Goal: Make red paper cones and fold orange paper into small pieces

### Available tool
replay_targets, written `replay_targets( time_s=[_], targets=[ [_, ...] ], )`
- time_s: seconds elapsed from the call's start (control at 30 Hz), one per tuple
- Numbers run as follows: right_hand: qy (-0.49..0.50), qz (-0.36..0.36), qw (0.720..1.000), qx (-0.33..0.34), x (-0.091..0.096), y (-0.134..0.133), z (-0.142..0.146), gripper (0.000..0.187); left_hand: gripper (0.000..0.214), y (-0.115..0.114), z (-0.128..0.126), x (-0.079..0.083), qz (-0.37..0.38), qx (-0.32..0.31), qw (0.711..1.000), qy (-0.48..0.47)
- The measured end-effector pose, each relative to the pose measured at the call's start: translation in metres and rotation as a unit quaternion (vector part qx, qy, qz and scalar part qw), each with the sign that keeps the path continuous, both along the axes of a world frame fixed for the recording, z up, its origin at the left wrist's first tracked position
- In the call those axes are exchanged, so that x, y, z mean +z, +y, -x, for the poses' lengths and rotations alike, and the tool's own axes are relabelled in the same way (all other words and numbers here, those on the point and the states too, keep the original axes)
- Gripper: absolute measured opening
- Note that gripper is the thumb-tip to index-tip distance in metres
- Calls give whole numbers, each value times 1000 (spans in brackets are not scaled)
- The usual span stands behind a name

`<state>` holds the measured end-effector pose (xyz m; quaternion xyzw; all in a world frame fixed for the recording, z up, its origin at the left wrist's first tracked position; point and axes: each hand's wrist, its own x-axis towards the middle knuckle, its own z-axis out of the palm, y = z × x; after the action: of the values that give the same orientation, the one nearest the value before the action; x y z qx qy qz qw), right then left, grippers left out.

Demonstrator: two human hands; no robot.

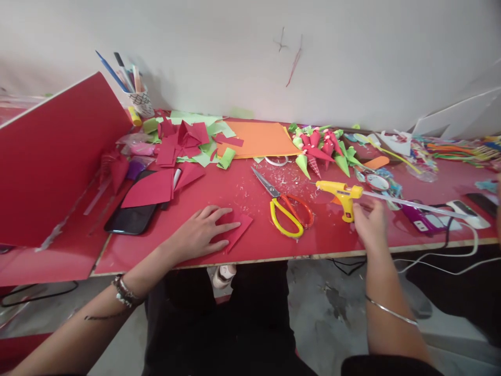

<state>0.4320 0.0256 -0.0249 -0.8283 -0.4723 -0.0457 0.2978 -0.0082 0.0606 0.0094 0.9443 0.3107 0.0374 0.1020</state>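
Note:
My left hand (pixel 205 232) lies on a piece of red paper (pixel 243 230) near the front edge of the table, its fingers stretched out and spread. My right hand (pixel 371 223) is closed at the grip of a yellow glue gun (pixel 341 196), its nozzle pointing left. A long, clear glue stick (pixel 410 202) sticks out of the gun's back end. Between my hands, scissors (pixel 284 206) with one yellow and one orange handle lie with their tips toward the wall.
Red paper pieces (pixel 151 187) partly cover a black phone (pixel 131 216). Orange sheets (pixel 256 138) and red-and-green paper cones (pixel 317 146) lie at the back. A red board (pixel 62 162) stands left by a pen cup (pixel 141 102). A purple power strip (pixel 422 216) and cables lie right.

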Motion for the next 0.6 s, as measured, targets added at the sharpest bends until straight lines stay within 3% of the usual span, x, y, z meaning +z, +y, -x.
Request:
replay_targets(
  time_s=[0.1, 0.33, 0.43, 0.53, 0.6],
  targets=[
    [33, 30, 999, 6, 3, 6, 15, 34, 42, -5, -3, -5, -17, 45, 999, -12],
    [-6, 101, 995, -21, 8, 5, 43, 42, 36, -10, -2, -13, -5, 94, 994, -56],
    [8, 65, 997, -37, 22, 8, 48, 46, 35, -10, 1, -14, 12, 94, 992, -78],
    [45, 15, 998, 34, 45, 7, 67, 48, 42, -9, 3, -14, 19, 105, 990, -88],
    [31, 39, 995, 88, 61, 6, 90, 47, 43, -9, 3, -15, 19, 110, 990, -90]
  ],
)
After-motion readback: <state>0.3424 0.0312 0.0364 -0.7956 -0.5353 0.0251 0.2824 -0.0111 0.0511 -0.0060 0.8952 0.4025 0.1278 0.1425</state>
